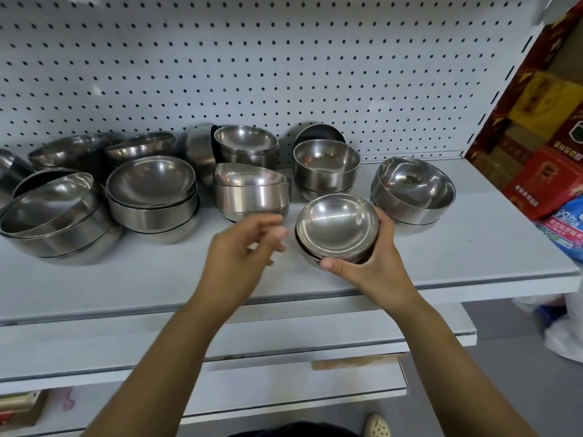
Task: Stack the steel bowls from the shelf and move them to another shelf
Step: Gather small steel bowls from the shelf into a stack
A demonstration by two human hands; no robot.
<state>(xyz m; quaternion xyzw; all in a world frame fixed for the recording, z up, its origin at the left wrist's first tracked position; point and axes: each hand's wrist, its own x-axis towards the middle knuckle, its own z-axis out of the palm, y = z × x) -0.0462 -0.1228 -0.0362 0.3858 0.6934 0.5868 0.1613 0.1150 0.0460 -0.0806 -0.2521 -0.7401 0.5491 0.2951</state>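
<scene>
a white pegboard panel (284,58) is seen behind a pale grey shelf (473,247) on which the steel bowls are kept; lower shelves (284,335) are seen beneath it, and one of them may be judged a likely destination. red and yellow cartons (542,181) are piled beside the unit on the right. the bowls are grouped loosely by size: the largest stack (53,222) is tilted at the far left, a wide stack (151,197) is set just beside it, a mid-sized stack (252,193) is topped by a bowl lying askew, and a rightmost stack (413,190) is set apart. a small nested stack (337,230) is gripped over the front of the shelf by the right hand (369,263), thumb on the near rim and fingers round the far side, presumably so the nested pieces are clamped together; whether it rests on the shelf cannot be told. the left hand (243,247) is blurred, just left of it, fingers loosely bent and nothing held, probably kept free for another bowl.
</scene>
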